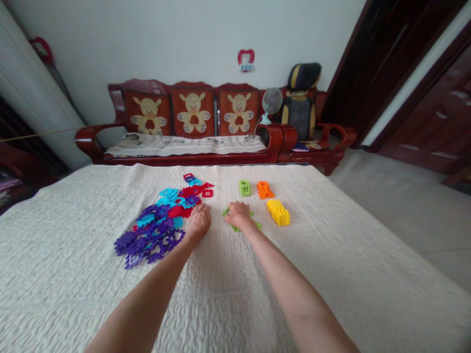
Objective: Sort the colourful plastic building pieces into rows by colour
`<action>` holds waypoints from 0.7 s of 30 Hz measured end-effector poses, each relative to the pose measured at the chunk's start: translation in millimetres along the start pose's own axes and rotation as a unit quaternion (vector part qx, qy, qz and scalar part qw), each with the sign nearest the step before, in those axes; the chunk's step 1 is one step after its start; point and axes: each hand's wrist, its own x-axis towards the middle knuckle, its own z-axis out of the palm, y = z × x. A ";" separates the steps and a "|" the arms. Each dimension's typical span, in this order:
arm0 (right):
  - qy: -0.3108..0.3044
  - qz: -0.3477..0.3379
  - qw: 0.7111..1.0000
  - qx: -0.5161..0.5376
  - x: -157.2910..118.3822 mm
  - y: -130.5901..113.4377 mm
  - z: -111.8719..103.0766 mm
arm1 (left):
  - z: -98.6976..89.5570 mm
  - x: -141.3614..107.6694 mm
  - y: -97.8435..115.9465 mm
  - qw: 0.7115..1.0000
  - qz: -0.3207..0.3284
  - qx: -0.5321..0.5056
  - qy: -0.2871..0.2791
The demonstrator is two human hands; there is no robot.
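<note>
My left hand rests at the right edge of a heap of toy building pieces, its fingers curled downward and bunched. Whatever they may hold is hidden beneath them. Red pieces lie right beside it, with light blue pieces and purple pieces farther left. Over a few flat green building pieces my right hand is bent down, fingers closed on one of them. Behind it stands a green block stack. An orange block stack and a yellow block stack are to its right.
A pale quilted cover lies under everything. Past its far edge stand a wooden sofa with bear-patterned cushions, a small fan and an armchair. Tiled floor runs along the right side.
</note>
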 end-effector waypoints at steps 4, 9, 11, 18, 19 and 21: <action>-0.026 0.015 0.999 0.024 6.4 2.9 -0.6 | -7.3 11.9 0.3 0.998 -0.001 0.027 -0.053; 0.008 0.016 0.997 0.079 12.0 11.5 1.5 | -5.7 21.4 -5.8 0.999 0.009 0.033 -0.031; 0.048 0.018 0.989 0.137 19.3 20.0 1.0 | -1.2 20.8 -8.7 0.999 0.016 0.025 -0.013; 0.234 0.095 0.945 0.207 57.2 68.9 7.3 | 8.8 18.7 -12.5 1.000 0.018 0.008 0.017; 0.249 0.095 0.943 0.200 61.1 73.9 11.1 | 8.8 18.8 -12.3 1.000 0.017 0.009 0.018; 0.270 0.089 0.941 0.185 67.5 80.3 20.4 | 8.0 18.6 -11.4 1.000 0.016 0.013 0.018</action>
